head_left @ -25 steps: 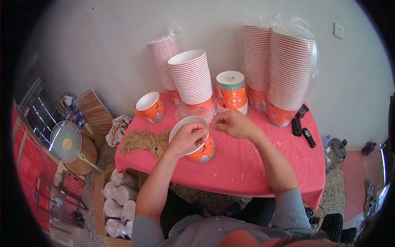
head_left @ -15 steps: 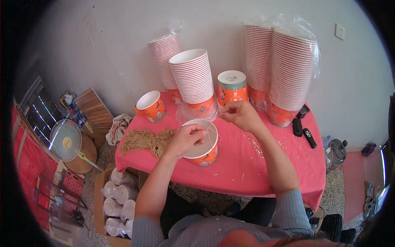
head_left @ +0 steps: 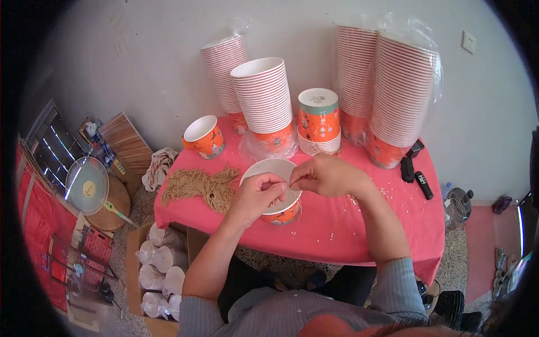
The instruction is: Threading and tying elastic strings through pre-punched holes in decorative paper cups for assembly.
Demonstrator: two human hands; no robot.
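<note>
An orange-and-white paper bucket (head_left: 281,215) stands upright near the table's front edge, its mouth partly hidden under my hands. My left hand (head_left: 258,196) is closed in a pinch above its opening. From the right, my right hand (head_left: 328,177) comes in with thumb and forefinger pinched, its tips close to the left fingers. They seem to hold a thin string, barely visible between them. Fine tan strands (head_left: 300,209) hang over the bucket's right rim. A bundle of tan string (head_left: 199,188) lies to the left. Small white beads (head_left: 352,200) are scattered by my right forearm.
Tall bucket stacks (head_left: 261,104) and plastic-wrapped stacks (head_left: 404,95) line the back of the pink-covered table (head_left: 370,241). A single bucket (head_left: 205,137) and an upside-down one (head_left: 319,121) stand there too. Black devices (head_left: 422,185) lie right; a carton (head_left: 135,281) of wrapped cups sits lower left.
My right hand has come down and left from above the bucket's far rim, bringing its fingertips to my left hand. The left hand has shifted only slightly.
</note>
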